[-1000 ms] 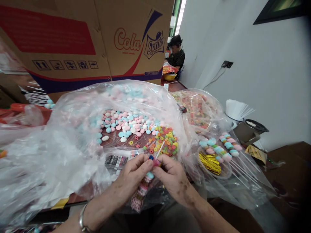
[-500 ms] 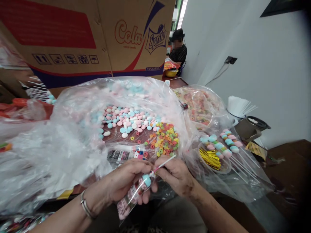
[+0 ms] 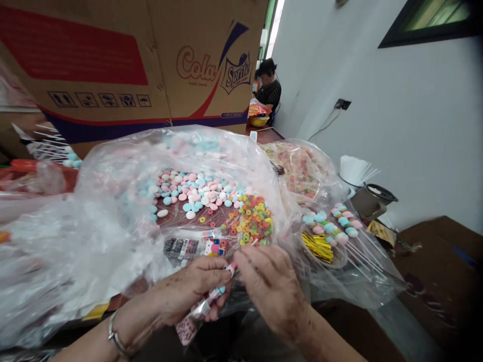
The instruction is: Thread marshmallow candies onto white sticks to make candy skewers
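My left hand (image 3: 190, 291) grips a small printed clear wrapper (image 3: 194, 318) with a candy skewer inside it, blue and pink pieces showing at its mouth. My right hand (image 3: 269, 284) pinches the white stick (image 3: 247, 250) of that skewer just above the wrapper's opening. Both hands meet at the near edge of the table, in front of a large open plastic bag (image 3: 113, 201) of pastel disc candies (image 3: 192, 191) and coloured ring candies (image 3: 251, 221).
Finished candy skewers (image 3: 339, 223) lie to the right over a bowl of gold twist ties (image 3: 319, 246). A second bag of candy (image 3: 302, 171), white sticks in a cup (image 3: 352, 171) and a cardboard box (image 3: 132, 65) stand behind. Another person (image 3: 267, 88) sits far back.
The skewer has slid deeper into the wrapper, and the stick now points up less far. My right hand moved down and over the stick's end. The view shifted slightly.
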Available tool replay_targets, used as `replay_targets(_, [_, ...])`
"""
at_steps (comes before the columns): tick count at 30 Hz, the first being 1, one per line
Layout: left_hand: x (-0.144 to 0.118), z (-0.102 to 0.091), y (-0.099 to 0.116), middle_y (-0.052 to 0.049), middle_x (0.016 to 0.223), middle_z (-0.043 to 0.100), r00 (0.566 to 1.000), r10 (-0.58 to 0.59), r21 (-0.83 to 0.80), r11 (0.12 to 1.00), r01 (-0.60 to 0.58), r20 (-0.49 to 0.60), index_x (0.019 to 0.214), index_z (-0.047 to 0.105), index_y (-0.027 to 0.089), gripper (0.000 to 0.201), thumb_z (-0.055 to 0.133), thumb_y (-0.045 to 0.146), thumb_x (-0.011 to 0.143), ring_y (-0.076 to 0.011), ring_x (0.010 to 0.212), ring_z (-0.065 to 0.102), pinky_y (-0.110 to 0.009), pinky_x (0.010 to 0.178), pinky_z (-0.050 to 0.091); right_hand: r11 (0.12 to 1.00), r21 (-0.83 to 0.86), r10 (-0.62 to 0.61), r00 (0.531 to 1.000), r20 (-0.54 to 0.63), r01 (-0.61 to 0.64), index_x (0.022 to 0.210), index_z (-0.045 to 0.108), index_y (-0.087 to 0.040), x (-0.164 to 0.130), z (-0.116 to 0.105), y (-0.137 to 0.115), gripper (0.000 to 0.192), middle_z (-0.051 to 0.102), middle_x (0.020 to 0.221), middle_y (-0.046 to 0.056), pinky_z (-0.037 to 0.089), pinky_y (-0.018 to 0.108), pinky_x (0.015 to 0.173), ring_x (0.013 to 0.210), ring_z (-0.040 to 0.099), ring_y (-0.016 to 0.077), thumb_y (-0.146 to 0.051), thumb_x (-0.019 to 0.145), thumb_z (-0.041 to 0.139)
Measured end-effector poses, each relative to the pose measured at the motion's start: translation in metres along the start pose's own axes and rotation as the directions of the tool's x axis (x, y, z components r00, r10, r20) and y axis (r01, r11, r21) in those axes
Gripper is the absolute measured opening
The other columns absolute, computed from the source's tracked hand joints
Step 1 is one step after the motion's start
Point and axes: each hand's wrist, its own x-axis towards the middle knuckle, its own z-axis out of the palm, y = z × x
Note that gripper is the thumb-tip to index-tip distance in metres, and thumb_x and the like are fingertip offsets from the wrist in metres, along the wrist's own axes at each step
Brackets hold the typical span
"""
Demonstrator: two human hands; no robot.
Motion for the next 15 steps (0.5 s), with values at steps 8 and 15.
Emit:
replay_targets(8, [-0.022,0.001,0.001,0.004,0.054,0.054,0.992,-0.072,0.170,0.984,0.054,0.100,0.066,0.057,0.019,0.036,0.070,0.052,0.071,-0.0088,0.042,0.046,-0.020,0.042,0.036,0.955,-0.005,-0.291,0.938,0.189,0.297,0.096,0.070,-0.009,0.014,-0.007,-0.018,0.037,0.065,0.077,0.008,0.036,0.045,0.101,0.077,0.050,0.0229,-0.012,0.099,0.033])
replay_targets(15, [-0.020,-0.007,-0.017,-0.002,0.089,0.075,0.694,0.679,0.869,0.168,-0.465,0.239,0.099,0.066,0.027,0.016,0.051,0.024,0.094,-0.0186,0.077,0.071,-0.023,0.072,0.057,0.994,0.019,-0.107,0.891,0.442,0.110,0.071,0.059,-0.018,0.021,-0.007,-0.017,0.019,0.063,0.068,0.002,0.039,0.036,0.071,0.067,0.046,0.0182,-0.023,0.089,0.057])
